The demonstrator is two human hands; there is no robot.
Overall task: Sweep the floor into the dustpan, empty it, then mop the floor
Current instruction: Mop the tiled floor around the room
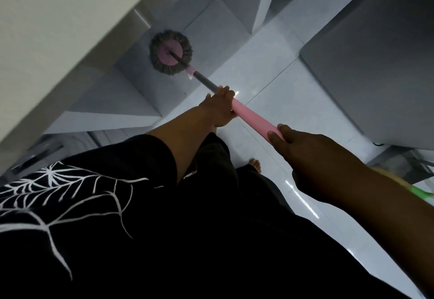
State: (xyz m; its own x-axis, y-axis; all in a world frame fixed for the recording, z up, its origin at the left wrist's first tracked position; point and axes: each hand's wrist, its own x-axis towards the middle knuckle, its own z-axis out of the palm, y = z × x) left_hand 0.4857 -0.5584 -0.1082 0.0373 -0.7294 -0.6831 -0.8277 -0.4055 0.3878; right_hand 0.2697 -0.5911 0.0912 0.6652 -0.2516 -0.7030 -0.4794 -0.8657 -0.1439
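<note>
A round mop head point(171, 52), grey fringe around a pink disc, lies flat on the white tiled floor point(270, 68) close to the wall base on the left. Its handle point(254, 120) runs from a grey shaft into a thick pink grip toward me. My left hand point(219, 108) grips the handle where the grey shaft meets the pink part. My right hand point(312, 157) holds the near end of the pink grip, fingers curled round it.
A pale wall point(58, 28) runs along the left. A large grey appliance or cabinet point(375, 63) stands at the right. A green and yellow handle point(420, 193) pokes in at the right edge. My bare foot point(255, 164) stands on the glossy tiles.
</note>
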